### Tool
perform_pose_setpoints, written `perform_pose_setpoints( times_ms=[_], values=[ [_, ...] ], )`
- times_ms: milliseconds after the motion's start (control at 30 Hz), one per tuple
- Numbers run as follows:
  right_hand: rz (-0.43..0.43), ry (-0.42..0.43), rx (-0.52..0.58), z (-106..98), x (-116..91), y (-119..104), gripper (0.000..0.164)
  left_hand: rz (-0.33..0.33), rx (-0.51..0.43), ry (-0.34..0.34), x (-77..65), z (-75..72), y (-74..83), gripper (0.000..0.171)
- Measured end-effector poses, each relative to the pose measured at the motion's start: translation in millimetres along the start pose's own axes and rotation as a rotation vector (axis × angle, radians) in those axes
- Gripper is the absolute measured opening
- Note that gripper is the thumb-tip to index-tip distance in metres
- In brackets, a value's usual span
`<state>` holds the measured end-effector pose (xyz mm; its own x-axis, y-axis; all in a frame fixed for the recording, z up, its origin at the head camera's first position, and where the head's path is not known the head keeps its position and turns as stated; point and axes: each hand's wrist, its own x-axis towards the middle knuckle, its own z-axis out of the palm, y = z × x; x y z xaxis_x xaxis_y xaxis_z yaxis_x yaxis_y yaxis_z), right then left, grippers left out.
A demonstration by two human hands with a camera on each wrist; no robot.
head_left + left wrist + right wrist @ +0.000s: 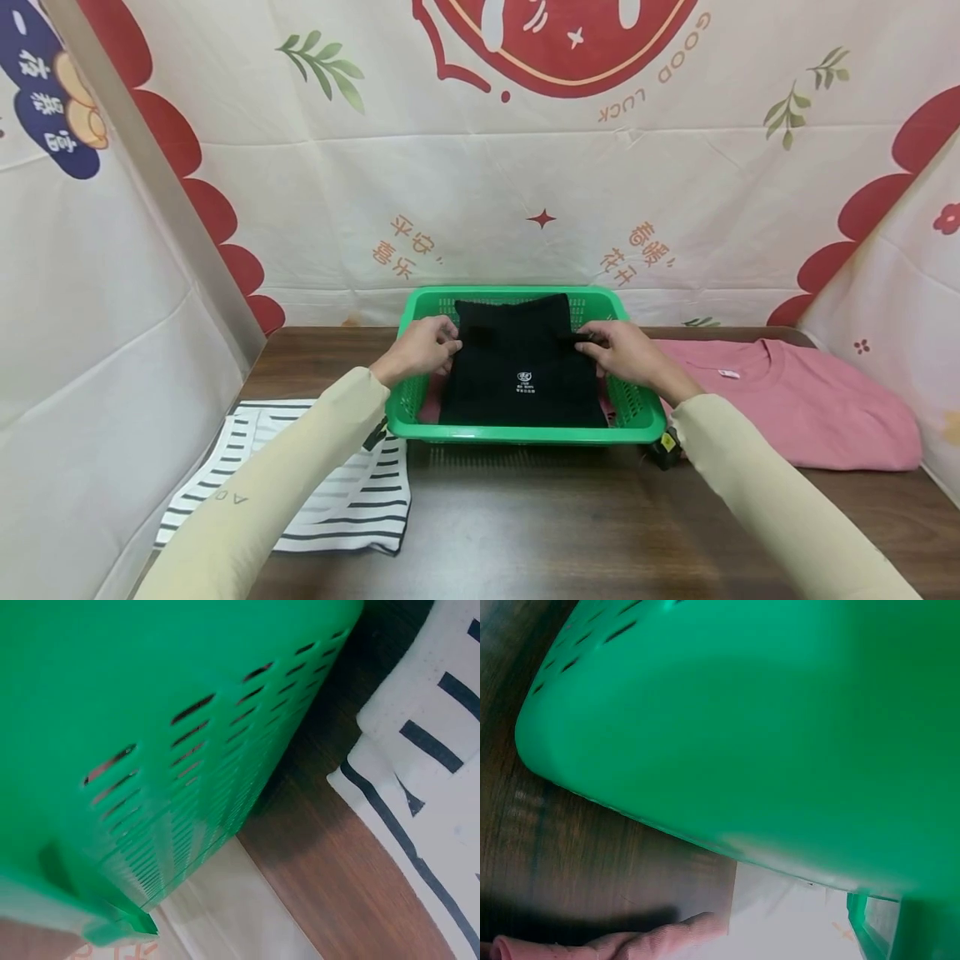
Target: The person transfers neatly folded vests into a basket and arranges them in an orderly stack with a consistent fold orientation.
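Note:
A black cloth item (517,358), flat with a small white printed logo, lies inside a green plastic basket (517,434). My left hand (426,346) reaches over the basket's left rim and pinches the cloth's left edge. On the other side my right hand (618,350) pinches a dark flap of the same cloth near its right edge. Bits of pink fabric (431,400) show beneath the black cloth. Both wrist views are filled mostly by the basket's outer walls (172,667) (705,750), which hide the fingers there.
A white garment with dark stripes (360,500) lies on the brown table (525,525) at the left. To the basket's right is a folded pink shirt (810,408). Behind the basket hangs a printed cloth backdrop (480,208), with side panels left and right.

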<state>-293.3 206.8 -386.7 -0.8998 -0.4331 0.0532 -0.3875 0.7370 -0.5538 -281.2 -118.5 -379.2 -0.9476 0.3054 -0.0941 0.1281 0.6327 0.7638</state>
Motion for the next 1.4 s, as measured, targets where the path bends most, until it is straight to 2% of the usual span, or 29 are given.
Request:
perform_pose_setpoints(
  times_ms=[100,267,467,633,833,1000,1400],
  values=[
    [-0.008,0.004,0.006,-0.3,-0.2,-0.3,0.024,-0.005,-0.037,-0.002,-1.7,-1.5,-0.4,0.017],
    [-0.012,-0.005,0.021,-0.4,-1.4,-1.3,0.022,-0.002,-0.087,-0.009,-6.0,-4.0,-2.0,0.025],
    [-0.025,-0.005,0.029,-0.4,-4.3,0.1,0.023,0.020,-0.161,0.004,-20.5,-10.7,-2.6,0.023],
    [-0.037,-0.030,0.051,-5.8,-9.5,-2.3,0.020,0.043,-0.159,0.031,-31.6,-17.4,-1.8,0.024],
    [-0.041,-0.060,0.085,-12.2,-15.1,-6.6,0.020,0.024,-0.139,0.049,-43.1,-17.2,-6.2,0.021],
    [-0.073,-0.057,0.077,-14.8,-24.0,-13.2,0.019,0.046,-0.134,0.069,-50.7,-16.2,-8.0,0.017],
    [-0.103,-0.061,0.125,-15.3,-39.0,-45.4,0.018,0.075,-0.127,0.098,-74.6,-20.6,-14.5,0.021]
  ],
)
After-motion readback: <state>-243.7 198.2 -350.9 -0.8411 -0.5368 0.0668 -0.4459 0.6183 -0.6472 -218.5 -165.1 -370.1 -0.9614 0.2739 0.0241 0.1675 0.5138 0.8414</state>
